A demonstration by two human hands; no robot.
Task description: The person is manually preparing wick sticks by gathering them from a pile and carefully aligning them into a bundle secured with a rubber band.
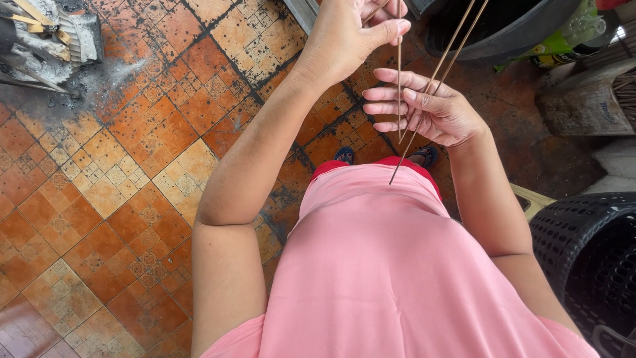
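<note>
The person stands on a floor of orange and brown patterned tiles (132, 166), with dark, dirty joints between them and a grey, ash-like stain in the upper left part. There, at the corner, lies a grey metal thing with pieces of wood (46, 33) on it; what it is exactly I cannot tell. The left hand (351, 33) is raised near the top edge, with the fingers curled together, and it pinches one thin brown stick (399, 79) which hangs straight down from it. The right hand (430, 109) is just below and to the right, half open with the fingers stretched to the left; two more thin sticks (440, 66) pass slanted across its fingers and palm, and their lower ends reach down to the pink shirt (397, 278). The hanging stick goes down in front of the right fingers, very near or touching them. Under the hands the red cloth (397, 162) and the toes in dark sandals (344, 154) show on the tiles. At the top right stands a big dark round tub (523, 33), beside it a weathered wooden box (586, 103), and at the lower right a black plastic basket with many small holes (583, 252).
</note>
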